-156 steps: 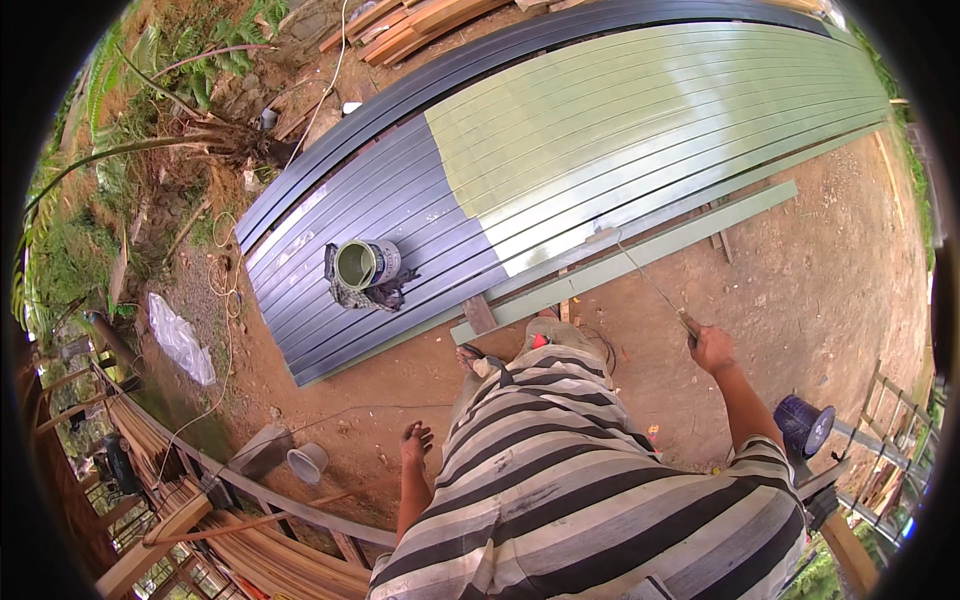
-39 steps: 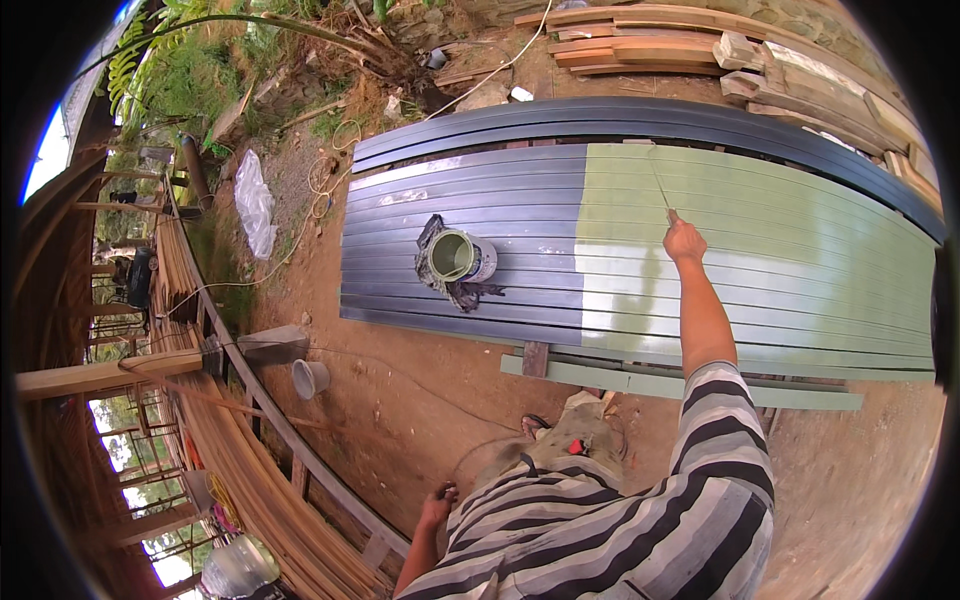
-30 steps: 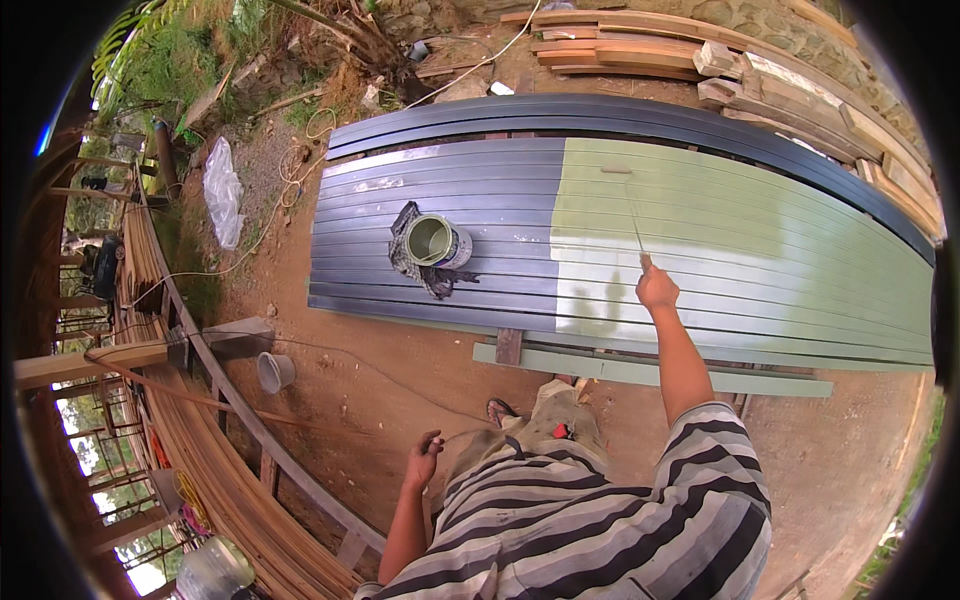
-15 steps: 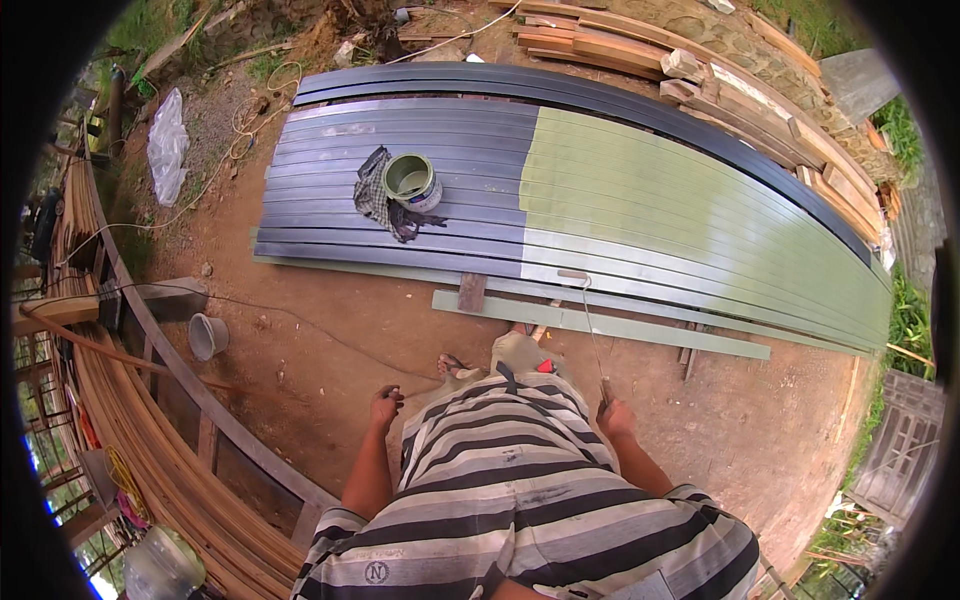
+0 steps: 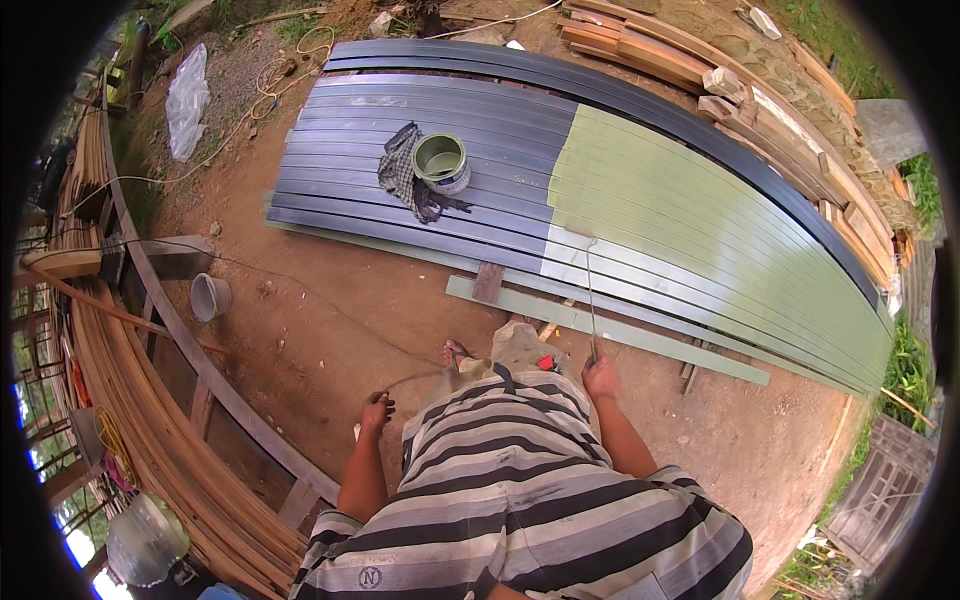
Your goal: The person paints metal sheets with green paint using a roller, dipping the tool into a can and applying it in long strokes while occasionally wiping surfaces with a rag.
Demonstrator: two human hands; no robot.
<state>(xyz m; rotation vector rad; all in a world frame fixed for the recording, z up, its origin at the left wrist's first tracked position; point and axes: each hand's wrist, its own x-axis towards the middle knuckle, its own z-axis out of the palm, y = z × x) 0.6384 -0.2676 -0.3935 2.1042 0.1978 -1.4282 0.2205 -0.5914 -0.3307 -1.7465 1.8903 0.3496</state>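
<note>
My right hand (image 5: 602, 379) is closed around the handle of a paint roller (image 5: 591, 300), whose thin wire frame reaches forward. Its small roller head (image 5: 575, 238) lies on the slatted planks (image 5: 480, 225), beside the line where pale green paint meets the dark surface. At my left side, my left hand (image 5: 377, 412) hangs with curled fingers, away from the planks; nothing shows in it. A paint bucket (image 5: 457, 183) with green paint inside stands on the unpainted dark part. Against it lies a crumpled checked cloth (image 5: 400, 165), with a dark rag at its end.
A narrow pale green board (image 5: 620, 332) lies along the planks' near edge. A grey bucket (image 5: 210, 297) stands on the dirt to the left, near long stacked timber (image 5: 150, 430). More wood (image 5: 640, 55) is piled beyond the planks. A thin cord (image 5: 310, 287) crosses the ground.
The roller head has moved away from me, from the planks' near edge up toward the middle. My right hand has gone forward with it. The view has shifted slightly.
</note>
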